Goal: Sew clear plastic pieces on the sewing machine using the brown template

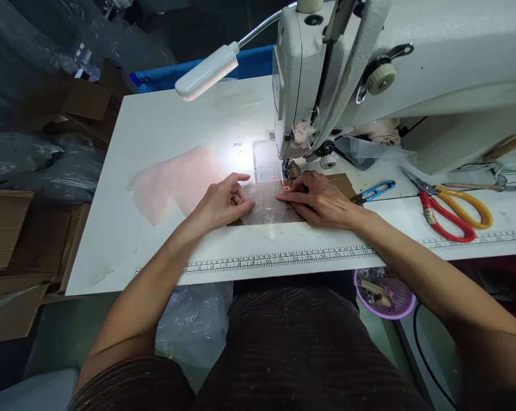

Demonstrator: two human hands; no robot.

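Note:
A clear plastic piece (264, 204) lies on the white table in front of the sewing machine (290, 85), close to its needle and presser foot. My left hand (224, 202) is at the left edge of the plastic, thumb on it and fingers curled and apart. My right hand (320, 200) lies over its right side with fingers spread, pressing it down near a small red and white label (286, 186). Brown material (342, 184) shows beside my right hand and under the plastic.
Blue thread snips (375, 191) and red and yellow scissors (450, 211) lie to the right. A lamp (209, 71) hangs over the table (99, 240). A ruler strip (283, 260) runs along the front edge. Below is a purple basket (384, 314); cardboard boxes (22, 240) stand left.

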